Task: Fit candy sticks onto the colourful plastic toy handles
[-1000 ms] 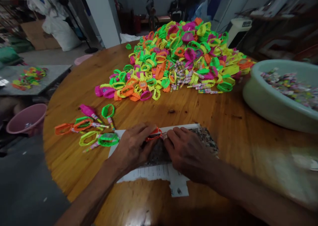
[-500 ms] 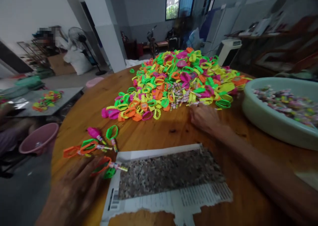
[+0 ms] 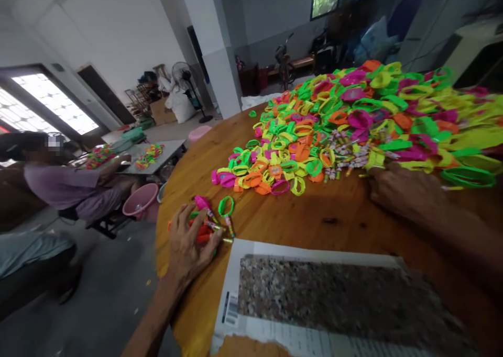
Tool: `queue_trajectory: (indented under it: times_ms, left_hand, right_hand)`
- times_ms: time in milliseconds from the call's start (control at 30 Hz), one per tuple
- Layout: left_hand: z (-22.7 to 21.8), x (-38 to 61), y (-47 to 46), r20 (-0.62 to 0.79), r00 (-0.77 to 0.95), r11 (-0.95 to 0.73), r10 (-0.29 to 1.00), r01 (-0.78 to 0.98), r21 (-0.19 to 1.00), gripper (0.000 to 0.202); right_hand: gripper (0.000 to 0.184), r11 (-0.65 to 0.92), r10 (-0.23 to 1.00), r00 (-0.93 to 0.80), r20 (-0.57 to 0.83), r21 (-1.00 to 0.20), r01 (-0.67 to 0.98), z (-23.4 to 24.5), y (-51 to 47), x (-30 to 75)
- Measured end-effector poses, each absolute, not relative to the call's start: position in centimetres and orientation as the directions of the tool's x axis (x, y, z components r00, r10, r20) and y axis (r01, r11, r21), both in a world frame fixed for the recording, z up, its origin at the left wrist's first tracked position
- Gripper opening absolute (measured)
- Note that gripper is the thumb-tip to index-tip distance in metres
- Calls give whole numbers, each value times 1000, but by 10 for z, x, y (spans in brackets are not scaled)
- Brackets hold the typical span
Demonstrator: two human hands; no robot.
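Note:
My left hand (image 3: 192, 242) is spread over a small group of toy watches at the table's left side, fingers apart. Under its fingers lie orange watches (image 3: 203, 235) with candy tubes, partly hidden by the hand. Just beyond are a magenta watch (image 3: 201, 202) and a green watch (image 3: 226, 206), each with a tube attached. My right hand (image 3: 404, 189) rests at the front edge of the big heap of watches (image 3: 306, 132), fingers curled together. Beside its fingertips are a yellow watch (image 3: 375, 159) and several patterned candy tubes (image 3: 346, 150); what it pinches is hidden.
A speckled stone slab (image 3: 314, 289) lies on a printed paper sheet (image 3: 231, 315) in front of me on the round wooden table (image 3: 275, 215). To the left, a seated person (image 3: 66, 187) works at a low table (image 3: 171, 150) near a pink basin (image 3: 141, 200).
The view has swung left. My left hand has moved forward onto the group of watches, and its fingers have spread. My right hand stays at the heap's front edge.

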State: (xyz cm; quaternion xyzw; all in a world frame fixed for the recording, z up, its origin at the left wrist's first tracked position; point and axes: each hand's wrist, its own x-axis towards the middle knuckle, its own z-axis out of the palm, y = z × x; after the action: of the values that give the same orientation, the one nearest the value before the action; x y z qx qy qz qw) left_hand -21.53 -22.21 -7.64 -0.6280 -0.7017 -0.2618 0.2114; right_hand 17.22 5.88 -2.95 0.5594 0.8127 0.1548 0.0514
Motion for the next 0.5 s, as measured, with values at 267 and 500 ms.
queue_trajectory:
  times_ms: [267, 500]
  left_hand:
    - [-78, -250, -203, 545, -187, 155, 817, 982, 104, 37]
    - [-56, -233, -172, 497, -97, 86, 862, 995, 45, 41]
  right_hand:
    - [17, 508, 816, -574, 71, 384, 771, -40, 56, 182]
    - [16, 529, 824, -562, 77, 252, 810, -40, 34, 177]
